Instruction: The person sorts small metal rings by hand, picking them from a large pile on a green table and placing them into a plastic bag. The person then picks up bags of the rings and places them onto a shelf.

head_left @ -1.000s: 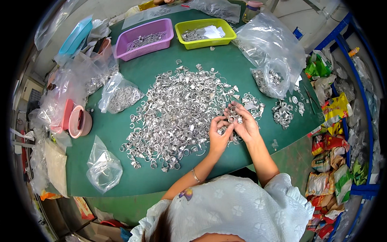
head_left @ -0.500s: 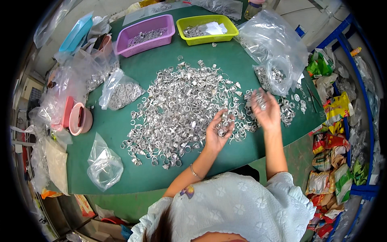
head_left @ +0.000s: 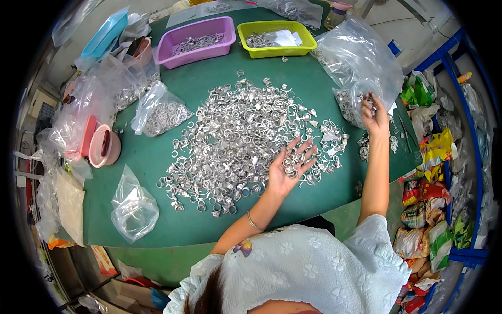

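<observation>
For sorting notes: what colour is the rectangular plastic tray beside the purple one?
Yellow-green tray, clearest in the head view.

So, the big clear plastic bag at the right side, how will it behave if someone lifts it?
The clear bag looks thin and crumpled, so it would probably sag and fold. Silver rings are gathered at its lower end, so that end likely hangs heavy. The right hand is at its opening; if the bag tips, rings may spill.

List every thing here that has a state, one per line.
left hand: open, palm up, cupping silver rings
right hand: fingers pinched at the large clear bag
large clear bag: open, rings inside
purple tray: holds rings
yellow-green tray: holds rings and white paper
ring pile: spread loose over green table
</observation>
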A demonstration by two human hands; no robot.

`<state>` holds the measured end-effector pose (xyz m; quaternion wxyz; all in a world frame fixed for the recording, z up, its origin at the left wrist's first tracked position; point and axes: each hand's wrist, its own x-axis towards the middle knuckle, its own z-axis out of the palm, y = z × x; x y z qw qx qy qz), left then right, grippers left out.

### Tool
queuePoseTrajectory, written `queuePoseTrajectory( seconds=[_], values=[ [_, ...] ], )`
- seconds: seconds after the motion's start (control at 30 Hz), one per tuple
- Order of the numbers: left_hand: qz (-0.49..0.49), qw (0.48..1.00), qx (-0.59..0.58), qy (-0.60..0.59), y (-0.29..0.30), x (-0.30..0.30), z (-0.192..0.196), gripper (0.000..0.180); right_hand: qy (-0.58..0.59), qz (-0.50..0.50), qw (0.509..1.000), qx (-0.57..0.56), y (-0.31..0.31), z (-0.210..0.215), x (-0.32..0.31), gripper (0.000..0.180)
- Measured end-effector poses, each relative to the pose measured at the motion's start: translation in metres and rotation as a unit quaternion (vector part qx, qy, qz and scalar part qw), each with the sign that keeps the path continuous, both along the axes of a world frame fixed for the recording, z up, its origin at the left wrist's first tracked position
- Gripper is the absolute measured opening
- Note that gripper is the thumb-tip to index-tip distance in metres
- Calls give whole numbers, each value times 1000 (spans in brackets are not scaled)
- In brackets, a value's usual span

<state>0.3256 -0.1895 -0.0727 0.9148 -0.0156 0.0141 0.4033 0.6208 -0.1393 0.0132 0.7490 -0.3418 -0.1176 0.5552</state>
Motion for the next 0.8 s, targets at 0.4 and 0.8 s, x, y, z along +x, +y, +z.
queuePoseTrajectory(
  seconds=[0.4,0.8],
  values=[
    [64,997,19,25,-1,0,-8,52,-714,222,664,15,-75,-30,-165,52],
    [253,872,259,329,-8,3,3,48,-549,10,835,-8,-91,-75,-227,42]
  ],
)
